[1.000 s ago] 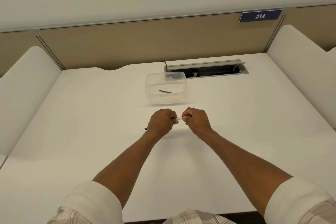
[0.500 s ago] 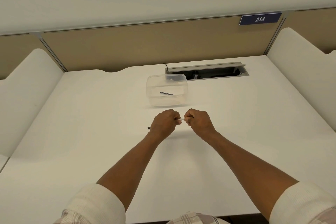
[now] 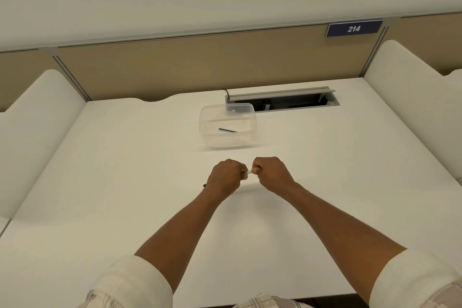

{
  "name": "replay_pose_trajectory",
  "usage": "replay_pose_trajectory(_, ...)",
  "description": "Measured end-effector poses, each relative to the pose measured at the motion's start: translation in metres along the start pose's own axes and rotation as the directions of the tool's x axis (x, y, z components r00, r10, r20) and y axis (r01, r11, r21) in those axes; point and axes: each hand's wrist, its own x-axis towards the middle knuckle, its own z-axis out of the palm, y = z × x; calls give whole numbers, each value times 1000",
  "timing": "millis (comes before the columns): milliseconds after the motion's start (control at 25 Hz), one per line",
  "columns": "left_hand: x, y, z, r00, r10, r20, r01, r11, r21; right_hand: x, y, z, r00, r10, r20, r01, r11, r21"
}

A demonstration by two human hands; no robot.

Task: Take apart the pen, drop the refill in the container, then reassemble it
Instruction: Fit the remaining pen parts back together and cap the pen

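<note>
The pen [image 3: 249, 172] is held level between two fists just above the white desk [image 3: 125, 170], on the near side of the clear container [image 3: 228, 125]. Only a short white stretch of it shows in the gap between the fists; a dark tip pokes out past the outer edge of the left hand [image 3: 226, 177]. The left hand is curled tight around one end, and the right hand [image 3: 271, 174] is curled tight around the other, knuckles up, the two nearly touching. Inside the container a thin dark refill [image 3: 228, 130] lies flat on the bottom. Just behind the container, an open cable tray [image 3: 282, 102] is sunk into the desk. Farther back, on the tan partition, hangs a blue plate [image 3: 354, 29] reading 214.
</note>
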Motion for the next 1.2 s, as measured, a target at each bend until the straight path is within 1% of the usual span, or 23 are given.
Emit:
replay_pose_trajectory(160, -4, 1, 3, 1000, -9, -23, 10, 999, 47, 4, -2, 0, 998, 41, 46, -43, 997, 57)
replay_pose_trajectory(280, -1, 0, 3, 1000, -3, -29, 5, 998, 67, 6, -5, -3, 987, 110, 113, -119, 990, 80)
replay_pose_trajectory(400, -1, -3, 1, 1000, 6, -22, -5, 998, 58, 6, -8, -3, 968, 174, 180, -215, 947, 239)
replay_pose_trajectory(480, 1, -8, -2, 1000, 8, -11, -7, 999, 44, 2, -11, -2, 974, 151, 170, -197, 933, 300)
replay_pose_trajectory(560, 3, -12, -7, 1000, 20, 0, -20, 1000, 24, -2, -10, 0, 993, 57, 104, -81, 967, 240)
replay_pose_trajectory(640, 4, -15, -9, 999, 31, 10, -31, 1000, -3, -4, -8, 0, 999, -32, 37, 29, 996, 79)
replay_pose_trajectory(720, 4, -15, -8, 999, 32, 16, -32, 999, -32, -2, -6, 0, 997, -82, -1, 82, 996, -40)
replay_pose_trajectory(800, 4, -14, -6, 999, 31, 19, -30, 998, -56, 0, -4, 1, 996, -83, 12, 83, 995, -54)
replay_pose_trajectory(920, 2, -13, -5, 999, 49, 8, -48, 998, -44, 2, 0, 2, 996, -33, 77, 30, 999, 44)
replay_pose_trajectory(1040, -2, -12, -3, 996, 82, -31, -81, 997, 7, -1, -4, -1, 992, -23, 127, 8, 993, 118)
replay_pose_trajectory(1120, -2, -12, -3, 992, 103, -69, -100, 994, 39, -2, -8, -2, 987, 40, 156, -69, 980, 188)
replay_pose_trajectory(1200, -2, -13, -5, 986, 134, -99, -126, 988, 92, -1, -10, -2, 963, 142, 231, -212, 925, 316)
